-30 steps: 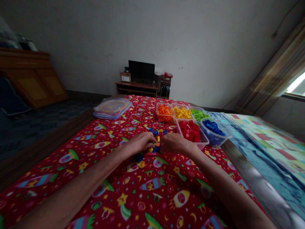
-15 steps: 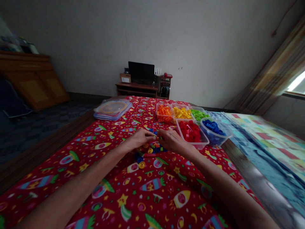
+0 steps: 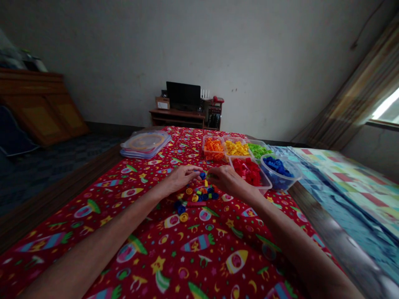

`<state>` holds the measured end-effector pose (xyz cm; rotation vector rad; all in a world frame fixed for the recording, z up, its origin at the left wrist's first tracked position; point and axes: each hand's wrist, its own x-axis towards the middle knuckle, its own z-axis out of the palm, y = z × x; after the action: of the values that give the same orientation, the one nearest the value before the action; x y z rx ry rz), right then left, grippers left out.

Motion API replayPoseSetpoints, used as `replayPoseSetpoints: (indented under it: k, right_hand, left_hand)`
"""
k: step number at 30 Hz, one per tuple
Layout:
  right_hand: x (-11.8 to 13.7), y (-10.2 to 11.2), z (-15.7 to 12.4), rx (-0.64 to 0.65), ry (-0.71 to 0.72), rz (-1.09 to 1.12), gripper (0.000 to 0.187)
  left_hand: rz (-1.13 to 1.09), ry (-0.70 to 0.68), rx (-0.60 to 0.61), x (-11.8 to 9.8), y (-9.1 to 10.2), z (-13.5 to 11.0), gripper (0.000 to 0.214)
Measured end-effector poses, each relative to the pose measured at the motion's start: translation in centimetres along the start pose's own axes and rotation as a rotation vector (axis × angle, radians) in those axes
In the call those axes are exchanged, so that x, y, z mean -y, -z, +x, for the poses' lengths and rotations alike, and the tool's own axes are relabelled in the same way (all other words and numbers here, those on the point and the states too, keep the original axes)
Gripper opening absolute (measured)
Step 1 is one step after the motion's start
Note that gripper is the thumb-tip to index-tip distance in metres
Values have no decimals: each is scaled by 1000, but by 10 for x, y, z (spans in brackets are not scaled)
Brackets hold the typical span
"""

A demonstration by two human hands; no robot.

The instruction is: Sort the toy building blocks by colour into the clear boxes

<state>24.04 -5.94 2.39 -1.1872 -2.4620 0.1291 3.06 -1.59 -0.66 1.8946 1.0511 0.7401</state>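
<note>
Above the loose toy building bricks (image 3: 204,194), my left hand (image 3: 182,177) reaches in from the left, thumb and fingers slightly apart and nothing visible in them. A blue brick (image 3: 202,175) shows just past its fingertips. Facing it, my right hand (image 3: 226,177) has its fingers curled down in a pinch; a hint of green shows at the tips, too small to name. Among the loose pieces are yellow wheels (image 3: 183,217), a flat red piece (image 3: 196,204) and several blue parts. A small yellow piece (image 3: 206,183) stands up between the hands.
Tubs of orange (image 3: 214,159), yellow (image 3: 236,148), green (image 3: 257,151), red (image 3: 264,182) and blue bricks (image 3: 282,180) stand at the right. Stacked clear lids (image 3: 145,145) lie at the back left. A patterned red cloth (image 3: 124,224) covers the table.
My hands have drawn apart, leaving a gap between their fingertips. The blue brick and the yellow piece between them now show more clearly. The view has shifted slightly.
</note>
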Motion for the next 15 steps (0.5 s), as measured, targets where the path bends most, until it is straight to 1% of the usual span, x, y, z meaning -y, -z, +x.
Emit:
replayPoseSetpoints:
  k: [2, 4, 6, 8, 12, 14, 15]
  right_hand:
    - [-7, 15, -1, -15, -51, -14, 17]
    - [-21, 33, -1, -35, -140, -51, 18]
    - [-43, 52, 2, -60, -247, -117, 18]
    - [-72, 70, 8, -79, -349, -211, 18]
    - [-136, 97, 17, -61, -594, -413, 21]
    - [-159, 106, 18, -49, -665, -448, 24]
    - [-167, 108, 19, -52, -678, -459, 26]
  left_hand:
    - [58, -16, -79, 2, 8, 0, 50]
    - [62, 9, -180, 8, 15, 1, 47]
    - [25, 51, -282, 18, 21, 2, 45]
    - [-12, 85, -349, 30, 25, 5, 41]
    - [-21, 120, -390, 54, 28, 10, 36]
    - [-13, 125, -391, 60, 29, 11, 34]
    - [-7, 122, -383, 62, 29, 11, 34]
